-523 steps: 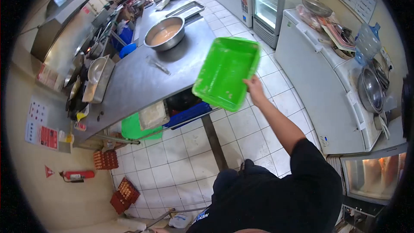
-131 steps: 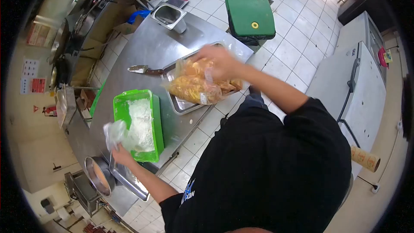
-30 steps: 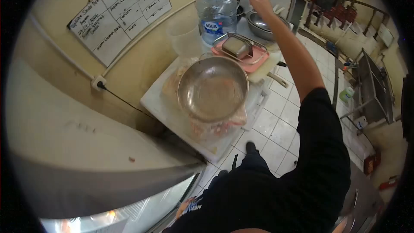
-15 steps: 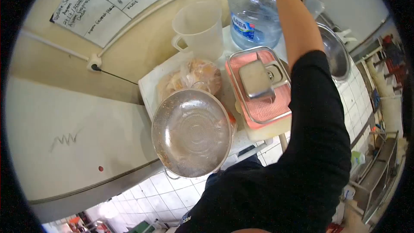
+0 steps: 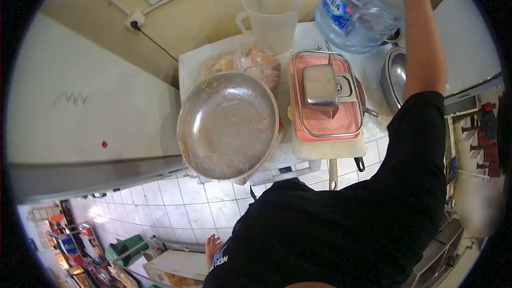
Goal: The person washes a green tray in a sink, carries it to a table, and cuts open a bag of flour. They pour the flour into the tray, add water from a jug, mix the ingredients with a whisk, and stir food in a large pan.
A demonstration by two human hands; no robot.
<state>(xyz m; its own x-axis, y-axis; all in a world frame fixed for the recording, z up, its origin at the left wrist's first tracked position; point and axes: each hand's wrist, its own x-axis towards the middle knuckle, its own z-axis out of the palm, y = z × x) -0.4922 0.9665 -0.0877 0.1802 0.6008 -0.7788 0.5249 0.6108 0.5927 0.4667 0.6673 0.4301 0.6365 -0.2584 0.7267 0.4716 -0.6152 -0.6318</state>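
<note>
My right arm (image 5: 424, 48) reaches up past the large blue-tinted water bottle (image 5: 362, 10); the hand itself is cut off by the top edge. The bottle leans on the white table top (image 5: 312, 34). Low in the view, my left hand (image 5: 213, 246) hangs over the floor with its fingers apart and nothing in it. A round metal strainer (image 5: 229, 125) rests at the table's front left, before bagged food (image 5: 261, 64). Beside it, a metal container (image 5: 320, 86) stands in a wire basket on a pink tray (image 5: 326, 128).
A clear plastic pitcher (image 5: 274, 24) stands at the back by the wall. To the right is a steel bowl (image 5: 396, 77). A white cabinet (image 5: 90, 101) fills the left side. Handles (image 5: 333, 173) jut over the table's front edge. A green object (image 5: 128, 250) is at the lower left.
The view has shifted. The water bottle, upright before, is now tilted and farther right, along with my right arm. My left hand has come into view at the bottom.
</note>
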